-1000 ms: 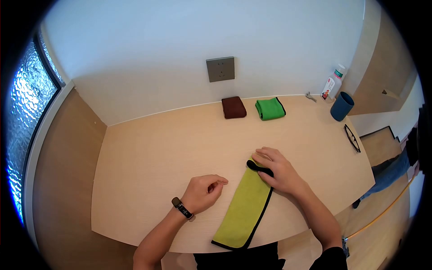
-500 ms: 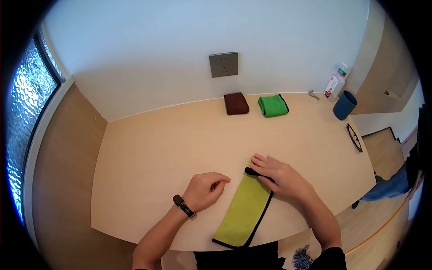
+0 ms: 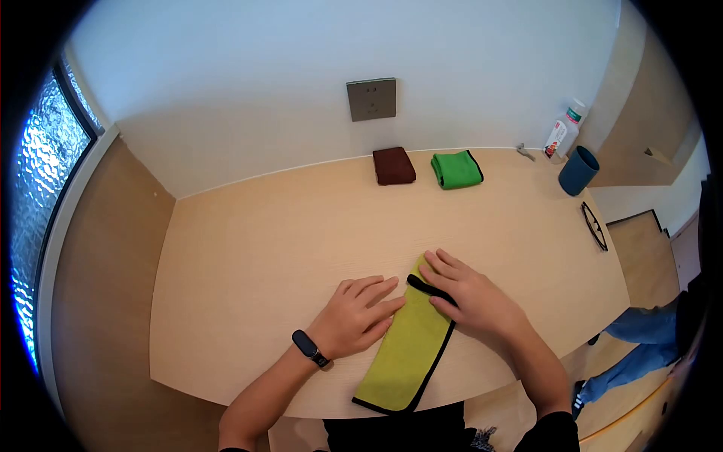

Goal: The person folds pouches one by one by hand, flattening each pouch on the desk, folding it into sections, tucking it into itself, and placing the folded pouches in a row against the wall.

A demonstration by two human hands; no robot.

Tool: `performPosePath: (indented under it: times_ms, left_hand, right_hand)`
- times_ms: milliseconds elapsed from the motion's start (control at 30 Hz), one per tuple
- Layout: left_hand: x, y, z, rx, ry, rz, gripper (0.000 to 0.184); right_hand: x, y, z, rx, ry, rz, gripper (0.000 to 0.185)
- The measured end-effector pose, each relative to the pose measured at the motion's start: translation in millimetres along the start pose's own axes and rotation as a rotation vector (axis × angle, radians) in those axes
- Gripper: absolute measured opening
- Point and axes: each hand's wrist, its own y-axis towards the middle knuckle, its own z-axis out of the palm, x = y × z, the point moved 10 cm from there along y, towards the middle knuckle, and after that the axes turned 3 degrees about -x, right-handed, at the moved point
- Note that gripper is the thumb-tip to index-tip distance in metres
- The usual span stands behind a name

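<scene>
A long folded yellow-green cloth (image 3: 407, 354) with black edging lies slanted on the wooden table, its far end turned over in a small fold. My right hand (image 3: 471, 296) rests on that far end, fingers spread over the fold and the black edge. Beside the cloth's left edge is my left hand (image 3: 355, 316), palm down with its fingers apart, the fingertips at the cloth's edge. It wears a black wristband. Near the wall sit a folded brown cloth (image 3: 394, 166) and a folded green cloth (image 3: 457, 170).
At the table's (image 3: 248, 264) back right are a bottle (image 3: 563, 134), a blue cup (image 3: 578, 171), a small grey object (image 3: 526, 152) and glasses (image 3: 593, 227). A socket plate (image 3: 372, 99) is on the wall. Another person in jeans (image 3: 640, 354) stands at the right.
My left hand has opened from a loose curl and moved right to the cloth's edge. My right hand remains on the far end. The other person's legs have shifted.
</scene>
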Motion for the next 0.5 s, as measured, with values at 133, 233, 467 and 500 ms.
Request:
performPosePath:
  times_ms: [133, 233, 467, 500]
  left_hand:
    - [4, -1, 1, -0.023, 0.035, 0.010, 0.030]
    - [25, -1, -9, -0.088, -0.029, -0.187, 0.030]
    - [44, -5, -19, -0.205, -0.099, -0.333, 0.031]
    - [42, -4, -19, -0.210, -0.088, -0.306, 0.031]
  right_hand:
    - [3, 15, 21, 0.000, 0.055, -0.147, 0.044]
    - [9, 36, 37, -0.004, 0.133, -0.223, 0.044]
    - [24, 23, 10, -0.146, 0.010, -0.328, 0.035]
    - [23, 21, 5, -0.187, -0.026, -0.332, 0.031]
